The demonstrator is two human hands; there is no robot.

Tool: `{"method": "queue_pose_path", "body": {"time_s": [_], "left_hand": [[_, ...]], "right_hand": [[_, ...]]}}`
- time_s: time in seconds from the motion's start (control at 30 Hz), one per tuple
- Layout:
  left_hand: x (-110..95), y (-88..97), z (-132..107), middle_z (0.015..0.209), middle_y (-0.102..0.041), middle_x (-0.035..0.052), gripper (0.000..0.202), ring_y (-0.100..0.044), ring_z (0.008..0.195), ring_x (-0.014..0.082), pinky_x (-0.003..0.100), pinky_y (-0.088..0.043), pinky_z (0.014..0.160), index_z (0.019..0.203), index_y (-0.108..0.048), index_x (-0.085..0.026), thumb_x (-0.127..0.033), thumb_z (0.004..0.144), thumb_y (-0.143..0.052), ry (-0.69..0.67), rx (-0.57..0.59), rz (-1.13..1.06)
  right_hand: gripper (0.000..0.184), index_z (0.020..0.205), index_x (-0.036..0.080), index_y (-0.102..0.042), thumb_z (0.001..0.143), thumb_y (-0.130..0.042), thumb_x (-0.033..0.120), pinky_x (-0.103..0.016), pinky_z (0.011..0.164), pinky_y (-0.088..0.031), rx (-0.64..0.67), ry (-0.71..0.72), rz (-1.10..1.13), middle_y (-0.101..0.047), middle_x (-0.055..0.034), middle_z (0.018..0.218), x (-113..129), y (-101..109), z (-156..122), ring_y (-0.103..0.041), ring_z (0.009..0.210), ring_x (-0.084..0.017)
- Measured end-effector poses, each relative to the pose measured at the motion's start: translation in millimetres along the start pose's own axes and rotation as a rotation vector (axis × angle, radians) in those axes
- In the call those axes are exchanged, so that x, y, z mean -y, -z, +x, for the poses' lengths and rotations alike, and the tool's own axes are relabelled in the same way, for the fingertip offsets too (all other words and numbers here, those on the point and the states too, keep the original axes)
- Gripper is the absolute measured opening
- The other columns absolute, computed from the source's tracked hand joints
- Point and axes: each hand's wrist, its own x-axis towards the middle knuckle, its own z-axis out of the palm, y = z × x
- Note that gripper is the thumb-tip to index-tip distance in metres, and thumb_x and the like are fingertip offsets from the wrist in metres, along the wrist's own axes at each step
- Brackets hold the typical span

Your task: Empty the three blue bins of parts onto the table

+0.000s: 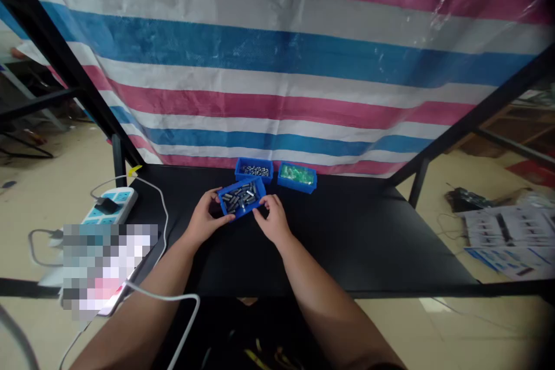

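Leftmost, a white plastic power strip (126,210) with blue socket faces lies near a slack, smooth cable (166,214), and another white cord (195,306) loops by the left forearm (162,280); a wide sweep of that arm could snag it and jerk the hold. Next, the left hand (203,218) is wrapped around the left end of the front bin (261,188), thumb stretched along its near edge. That rectangular blue bin sits slantwise above or on the matte black tabletop (368,231); whether its base touches cannot be told. Uneven lifting might spill the loose, dark, shiny cylinders (237,198) inside, which look hard and likely to roll. Beyond them, the right hand (274,219) pinches the right near corner, so a slip there would probably drop that end. Just behind, a second blue box (255,161) holds small silvery pieces; a bump could mix contents. Farther right, a third, straight-walled box (297,185) carries glossy green pieces, with crinkled striped sheeting (277,46) behind.
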Motion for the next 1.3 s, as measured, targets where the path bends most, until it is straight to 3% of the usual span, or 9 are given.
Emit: {"method": "queue_pose_path", "body": {"time_s": [0.17, 0.3, 0.53, 0.77, 0.97, 1.3], "left_hand": [[-2, -1.9, 0, 0.144, -0.05, 0.0171, 0.054, -0.061, 0.123, 0.0332, 0.05, -0.056, 0.095, 0.103, -0.049, -0.021, -0.037, 0.068, -0.087, -0.035, 0.014, -0.006], [-3, -4.6, -1, 0.145, -0.049, 0.0173, 0.058, -0.063, 0.121, 0.0324, 0.05, -0.056, 0.096, 0.105, -0.046, -0.022, -0.037, 0.068, -0.087, -0.051, 0.019, -0.02], [-7, -4.2, -1, 0.145, -0.05, 0.0155, 0.064, -0.065, 0.116, 0.0295, 0.049, -0.056, 0.096, 0.11, -0.046, -0.022, -0.037, 0.066, -0.089, -0.057, 0.024, 0.001], [-4, -5.5, -2, 0.143, -0.051, 0.0175, 0.073, -0.067, 0.113, 0.0296, 0.049, -0.056, 0.095, 0.118, -0.041, -0.023, -0.039, 0.065, -0.089, -0.044, 0.011, -0.019], [1, -2.2, -4, 0.119, -0.063, 0.0109, 0.083, -0.07, 0.102, 0.0285, 0.048, -0.056, 0.091, 0.127, -0.039, -0.024, -0.043, 0.063, -0.09, 0.03, 0.016, 0.112], [-6, -0.6, -4, 0.111, -0.064, 0.0069, 0.076, -0.069, 0.098, 0.027, 0.045, -0.057, 0.089, 0.125, -0.041, -0.024, -0.044, 0.067, -0.086, -0.001, 0.029, 0.146]], "right_hand": [[0.043, 0.115, 0.023, -0.056, 0.078, -0.075, 0.031, -0.047, 0.101, -0.048, 0.052, 0.1, -0.084, -0.055, -0.0104, 0.115, 29, -5, -7, -0.055, 0.112, -0.029], [0.057, 0.132, 0.022, -0.049, 0.081, -0.073, 0.034, -0.05, 0.11, -0.043, 0.052, 0.146, -0.106, -0.049, -0.0153, 0.133, 36, -9, -8, -0.048, 0.128, -0.032], [0.041, 0.121, 0.019, -0.057, 0.082, -0.068, 0.024, -0.049, 0.104, -0.047, 0.047, 0.106, -0.201, -0.053, -0.0143, 0.122, 25, -14, -10, -0.052, 0.115, -0.031], [0.037, 0.119, 0.02, -0.058, 0.083, -0.067, 0.023, -0.048, 0.101, -0.049, 0.053, 0.106, -0.204, -0.055, -0.0122, 0.117, 23, -14, -10, -0.053, 0.11, -0.03], [0.036, 0.118, 0.02, -0.059, 0.083, -0.066, 0.021, -0.047, 0.103, -0.048, 0.062, 0.114, -0.204, -0.056, -0.0121, 0.117, 22, -15, -10, -0.053, 0.113, -0.03], [0.032, 0.114, 0.021, -0.062, 0.083, -0.065, 0.018, -0.045, 0.098, -0.049, 0.082, 0.09, -0.191, -0.059, -0.01, 0.111, 22, -12, -8, -0.055, 0.106, -0.029]]}}
